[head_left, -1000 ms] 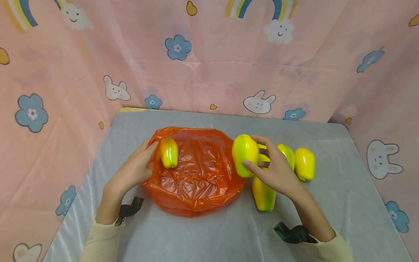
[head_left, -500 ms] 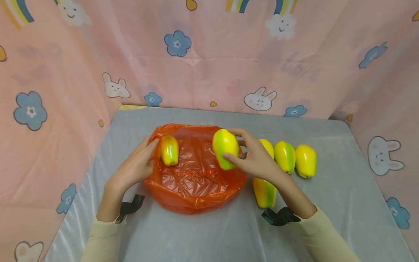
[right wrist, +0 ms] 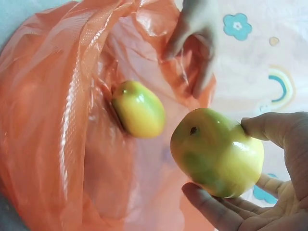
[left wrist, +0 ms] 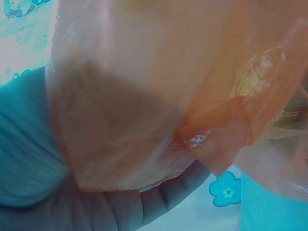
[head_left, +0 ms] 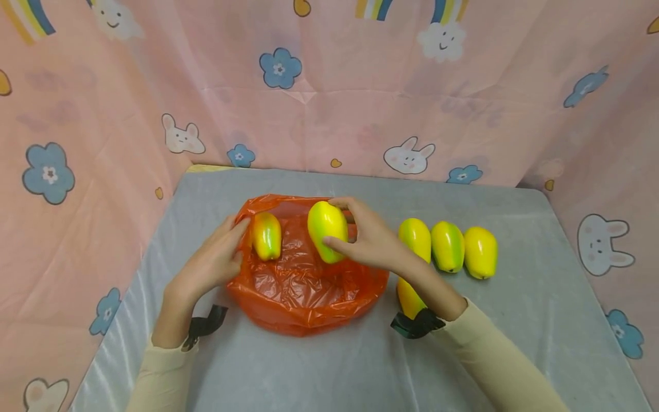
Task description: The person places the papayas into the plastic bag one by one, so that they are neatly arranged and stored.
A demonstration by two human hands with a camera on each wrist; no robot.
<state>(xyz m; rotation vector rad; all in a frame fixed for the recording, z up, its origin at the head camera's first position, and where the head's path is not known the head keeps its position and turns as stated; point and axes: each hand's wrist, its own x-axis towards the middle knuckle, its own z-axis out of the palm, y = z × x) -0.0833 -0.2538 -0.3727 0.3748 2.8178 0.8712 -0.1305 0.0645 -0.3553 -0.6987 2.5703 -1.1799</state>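
My right hand [head_left: 373, 237] holds a glossy yellow-green mango [head_left: 325, 226] between thumb and fingers, over the mouth of an orange plastic bag [head_left: 304, 317]. In the right wrist view the held mango [right wrist: 211, 149] shows its dark stem spot. Another mango [head_left: 266, 237], yellow with orange and green, lies inside the bag at its left side. At the bag's left rim my left hand [head_left: 211, 260] grips the plastic. In the left wrist view, a sheet of the bag [left wrist: 120, 134] covers much of that hand.
To the right of the bag, several more mangoes rest on the grey cloth-covered table [head_left: 319, 377], including a far-right mango [head_left: 481, 252] and a front mango [head_left: 409, 297] partly behind my right forearm. A pink printed curtain [head_left: 334, 114] encloses the back and sides.
My right hand has carried the mango leftward, from the bag's right edge to over its opening. The left hand keeps its grip on the rim.
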